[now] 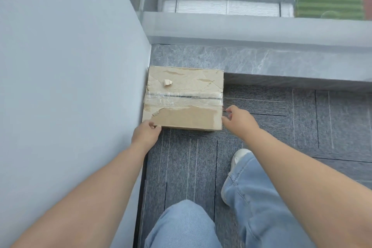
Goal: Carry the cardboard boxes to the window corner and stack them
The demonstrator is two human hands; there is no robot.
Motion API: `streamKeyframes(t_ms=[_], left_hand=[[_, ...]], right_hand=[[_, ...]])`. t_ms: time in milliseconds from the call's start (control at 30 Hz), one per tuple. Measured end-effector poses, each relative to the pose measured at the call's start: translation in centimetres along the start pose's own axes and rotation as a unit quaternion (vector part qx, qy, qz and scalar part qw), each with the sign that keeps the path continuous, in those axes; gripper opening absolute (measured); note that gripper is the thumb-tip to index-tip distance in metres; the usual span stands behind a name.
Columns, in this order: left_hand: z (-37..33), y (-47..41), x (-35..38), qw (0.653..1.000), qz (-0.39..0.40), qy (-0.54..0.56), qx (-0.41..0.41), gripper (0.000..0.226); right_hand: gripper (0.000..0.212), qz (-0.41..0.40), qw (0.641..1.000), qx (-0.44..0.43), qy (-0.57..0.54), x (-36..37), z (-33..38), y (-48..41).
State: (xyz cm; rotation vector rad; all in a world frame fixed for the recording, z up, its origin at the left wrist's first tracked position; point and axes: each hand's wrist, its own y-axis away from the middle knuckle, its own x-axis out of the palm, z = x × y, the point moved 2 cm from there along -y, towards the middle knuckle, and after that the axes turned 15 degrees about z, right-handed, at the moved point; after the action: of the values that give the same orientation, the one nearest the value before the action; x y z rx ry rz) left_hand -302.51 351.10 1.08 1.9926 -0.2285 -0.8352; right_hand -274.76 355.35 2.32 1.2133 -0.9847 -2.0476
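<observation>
A flat cardboard box (pixel 184 97) with torn paper and clear tape across its top sits in the corner, against the grey wall on the left and the marble ledge behind. My left hand (pixel 146 133) grips its near left corner. My right hand (pixel 238 120) holds its right edge near the front. I cannot tell whether the box rests on the carpet or on another box hidden beneath it.
The grey wall (pixel 70 86) runs down the left. A marble ledge (pixel 261 62) and window sill (pixel 251 28) cross the back. Grey carpet tiles (pixel 302 123) cover the floor to the right. My jeans-clad legs (pixel 251 197) and white shoe (pixel 239 159) stand just behind the box.
</observation>
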Motion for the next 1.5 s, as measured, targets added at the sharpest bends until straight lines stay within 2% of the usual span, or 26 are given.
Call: streamKeyframes(t_ms=[167,300,467,600,833,967,1133,1233,1367,1433,1500], left_hand=[[-7.4,10.8,-3.7,0.993,0.003,-0.013,0.118,0.033],[-11.5,19.9,-5.8,0.977,0.015,-0.081,0.195,0.033],[-15.5,31.0,-5.0,0.945,0.055,-0.179,0.269,0.033],[-18.2,38.8,-1.8,0.891,0.09,-0.299,0.33,0.034],[-23.3,50.9,7.5,0.761,0.095,-0.451,0.457,0.037],[-24.8,59.6,18.2,0.667,0.115,-0.508,0.533,0.038],[-23.6,72.2,34.1,0.553,0.169,-0.541,0.61,0.038],[-21.1,79.3,42.6,0.464,0.2,-0.561,0.656,0.038],[-16.4,86.9,51.3,0.349,0.238,-0.606,0.673,0.038],[-14.3,89.8,54.8,0.306,0.264,-0.614,0.678,0.037],[-12.6,92.4,57.9,0.277,0.299,-0.607,0.682,0.036]], right_hand=[[0.041,-0.005,1.0,-0.018,-0.021,-4.5,2.0,11.7],[0.041,-0.044,0.998,-0.016,-0.047,-6.8,2.7,22.1],[0.039,-0.086,0.994,0.001,-0.072,-7.0,1.1,35.4],[0.037,-0.115,0.987,0.034,-0.104,-5.9,-2.2,44.7],[0.037,-0.222,0.948,0.134,-0.183,-2.2,-12.3,59.3],[0.035,-0.288,0.899,0.204,-0.258,3.4,-20.7,68.7],[0.035,-0.336,0.814,0.305,-0.362,14.3,-30.5,80.2],[0.037,-0.363,0.754,0.357,-0.415,21.2,-34.3,86.3],[0.037,-0.392,0.659,0.428,-0.479,30.1,-36.8,92.8],[0.035,-0.404,0.605,0.454,-0.515,33.9,-37.3,95.2],[0.035,-0.406,0.557,0.478,-0.544,37.0,-37.8,97.3]])
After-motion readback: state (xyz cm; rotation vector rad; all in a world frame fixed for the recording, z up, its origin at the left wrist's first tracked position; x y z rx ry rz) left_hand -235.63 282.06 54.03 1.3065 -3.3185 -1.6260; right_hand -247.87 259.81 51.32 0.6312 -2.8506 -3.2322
